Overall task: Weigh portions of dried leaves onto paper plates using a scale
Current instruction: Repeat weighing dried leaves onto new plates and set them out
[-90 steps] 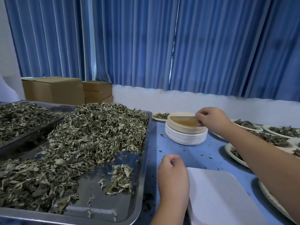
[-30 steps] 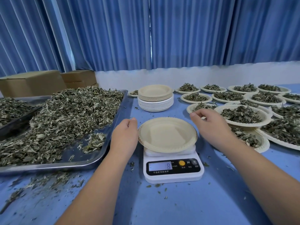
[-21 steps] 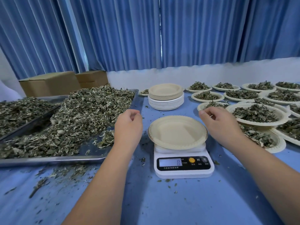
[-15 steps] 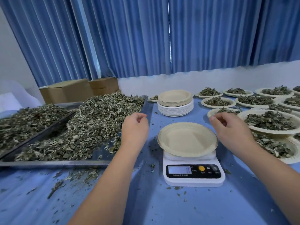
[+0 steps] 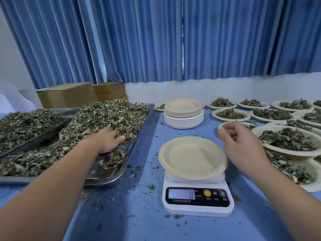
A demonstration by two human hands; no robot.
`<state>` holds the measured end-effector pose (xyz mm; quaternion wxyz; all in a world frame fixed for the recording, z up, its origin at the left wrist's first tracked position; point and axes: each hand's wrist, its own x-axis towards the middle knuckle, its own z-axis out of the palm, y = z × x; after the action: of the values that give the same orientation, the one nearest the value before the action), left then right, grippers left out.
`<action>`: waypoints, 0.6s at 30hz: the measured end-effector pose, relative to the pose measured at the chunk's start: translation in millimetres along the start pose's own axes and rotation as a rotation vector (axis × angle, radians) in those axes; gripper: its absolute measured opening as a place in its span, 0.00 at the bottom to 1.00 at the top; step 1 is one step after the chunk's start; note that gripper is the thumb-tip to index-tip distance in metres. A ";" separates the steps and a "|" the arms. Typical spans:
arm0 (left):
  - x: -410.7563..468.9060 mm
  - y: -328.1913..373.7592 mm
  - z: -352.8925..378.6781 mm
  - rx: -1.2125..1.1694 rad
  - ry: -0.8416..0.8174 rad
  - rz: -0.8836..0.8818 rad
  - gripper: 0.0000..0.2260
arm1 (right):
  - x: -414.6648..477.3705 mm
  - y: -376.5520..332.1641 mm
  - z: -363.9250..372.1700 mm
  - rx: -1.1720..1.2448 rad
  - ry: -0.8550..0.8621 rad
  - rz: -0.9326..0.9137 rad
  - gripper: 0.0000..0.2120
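An empty beige paper plate (image 5: pixel 192 157) sits on a white digital scale (image 5: pixel 198 200) at the table's middle. To its left, a metal tray (image 5: pixel 139 138) holds a big heap of dried leaves (image 5: pixel 104 115). My left hand (image 5: pixel 107 140) reaches into the near side of that heap, fingers spread and partly buried in the leaves. My right hand (image 5: pixel 243 141) hovers just right of the plate's rim, with its fingers loosely curled and nothing in them. The scale's display is lit; its reading is too blurred to tell.
A stack of unused paper plates (image 5: pixel 183 113) stands behind the scale. Several plates filled with leaves (image 5: pixel 286 138) crowd the right side. A second tray of leaves (image 5: pixel 26 122) lies far left, with cardboard boxes (image 5: pixel 67 94) behind it. Leaf crumbs dot the blue tabletop.
My left hand has left the plate's side and moved left into the leaf heap on the tray. My right hand has drifted slightly away from the plate's rim. The plate stays on the scale.
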<state>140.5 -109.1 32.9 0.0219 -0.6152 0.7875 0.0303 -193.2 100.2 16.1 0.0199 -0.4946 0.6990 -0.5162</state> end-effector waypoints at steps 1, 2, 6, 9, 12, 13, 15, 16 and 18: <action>1.7 -2.0 2.0 0.018 -0.065 0.004 0.34 | 1.1 0.7 0.4 0.003 -0.001 0.006 0.15; 2.7 -3.0 3.0 0.030 -0.122 0.014 0.35 | 1.9 1.6 0.8 0.004 -0.001 0.010 0.15; 2.5 2.0 -6.2 -0.011 -0.065 0.071 0.43 | 5.1 4.7 1.8 -0.001 0.018 0.023 0.14; 1.1 6.6 -16.6 0.009 0.095 0.078 0.43 | 6.5 5.8 1.8 0.011 0.022 0.034 0.13; -6.3 8.4 -12.3 0.048 0.038 0.088 0.43 | 6.3 5.3 2.3 -0.001 0.017 0.031 0.12; -10.5 8.7 -8.7 0.017 -0.040 0.106 0.43 | 5.8 4.8 2.2 -0.005 0.017 0.028 0.11; -20.3 10.8 -3.7 -0.025 -0.185 0.123 0.43 | 4.7 3.8 1.6 -0.011 0.011 0.018 0.10; -25.2 12.5 -3.5 -0.021 -0.198 0.122 0.44 | 4.0 3.5 1.4 -0.009 0.006 0.016 0.10; -35.0 15.5 -6.8 -0.040 -0.095 0.129 0.43 | 2.5 2.6 0.6 -0.002 0.001 0.013 0.09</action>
<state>134.0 -72.0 42.5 0.0450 -0.5614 0.8228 0.0762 -195.9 97.9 15.1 0.0226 -0.4898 0.7028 -0.5154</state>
